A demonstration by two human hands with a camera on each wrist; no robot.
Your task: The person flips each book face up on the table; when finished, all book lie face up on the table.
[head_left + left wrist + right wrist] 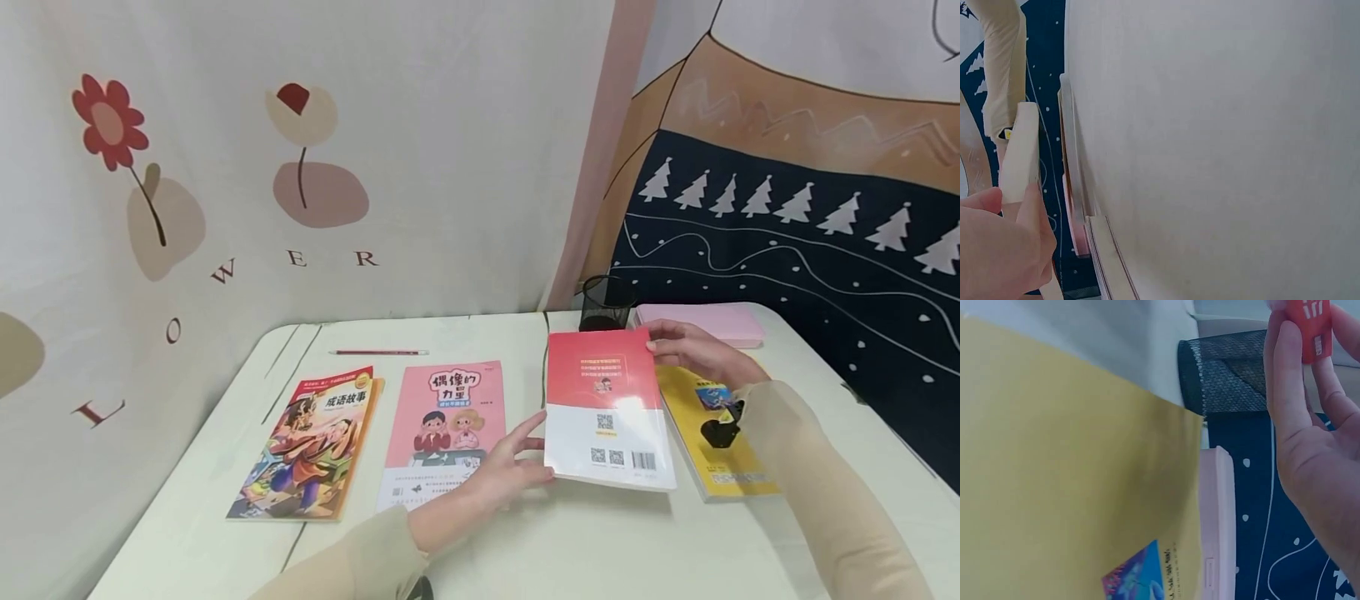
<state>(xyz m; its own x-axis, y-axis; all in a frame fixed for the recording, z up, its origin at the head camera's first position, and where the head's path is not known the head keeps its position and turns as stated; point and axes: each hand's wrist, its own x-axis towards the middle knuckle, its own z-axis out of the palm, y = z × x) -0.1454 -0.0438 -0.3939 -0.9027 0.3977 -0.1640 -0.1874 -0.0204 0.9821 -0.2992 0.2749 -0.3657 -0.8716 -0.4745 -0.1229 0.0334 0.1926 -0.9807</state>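
Pinching the red book [603, 400], left grip [512, 465] and right grip [696, 352] hold it off the table [585, 542], its placing seemingly undone.

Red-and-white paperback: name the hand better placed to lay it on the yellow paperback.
Right hand, probably: it grips the red paperback closer to the yellow paperback; the left hand grips the farther edge.

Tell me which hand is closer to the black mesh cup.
The right hand: it grips the red-and-white book at its upper right corner, near the black mesh cup; the left hand holds the book's lower left edge, farther away.
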